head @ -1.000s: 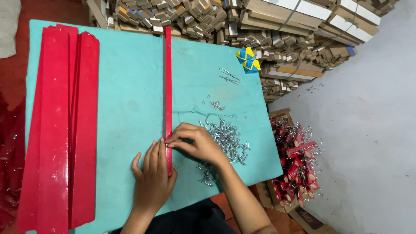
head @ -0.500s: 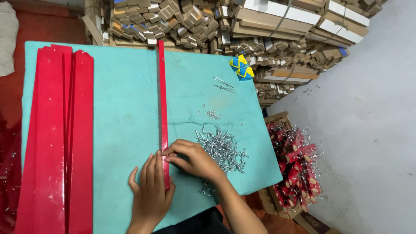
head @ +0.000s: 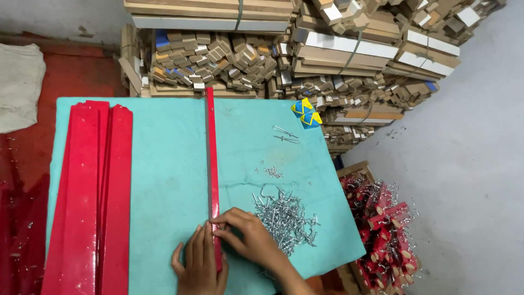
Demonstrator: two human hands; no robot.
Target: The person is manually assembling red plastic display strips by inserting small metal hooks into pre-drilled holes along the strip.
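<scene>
I see first the big stack of wooden pieces [head: 305, 49], which fills the upper part of the frame, bundles of flat boards above and short blocks below. Under it the desk [head: 164, 180] with a turquoise cover takes the middle and the lower left. On the left part of the desk lies a pile of wide red strips [head: 95, 202], long and glossy, running from top to bottom of the frame. At the lower right, beside the desk, a wooden crate [head: 385, 229] stands on the grey floor, full of red handles with metal hooks.

In the centre of the desk one narrow red strip [head: 210, 164] lies alone, straight, from the far edge down to my hands. My left hand [head: 200, 267] lies flat at the bottom of the frame, its fingers against the left side of this strip; it grasps nothing. My right hand [head: 248, 237] has the grip closed on the near end of the narrow red strip, fingertips pinching it from the right.

Just right of my right hand is a heap of small metal hooks [head: 286, 218], touching the desk cover. A small blue and yellow box [head: 307, 113] sits at the far right edge of the desk.
</scene>
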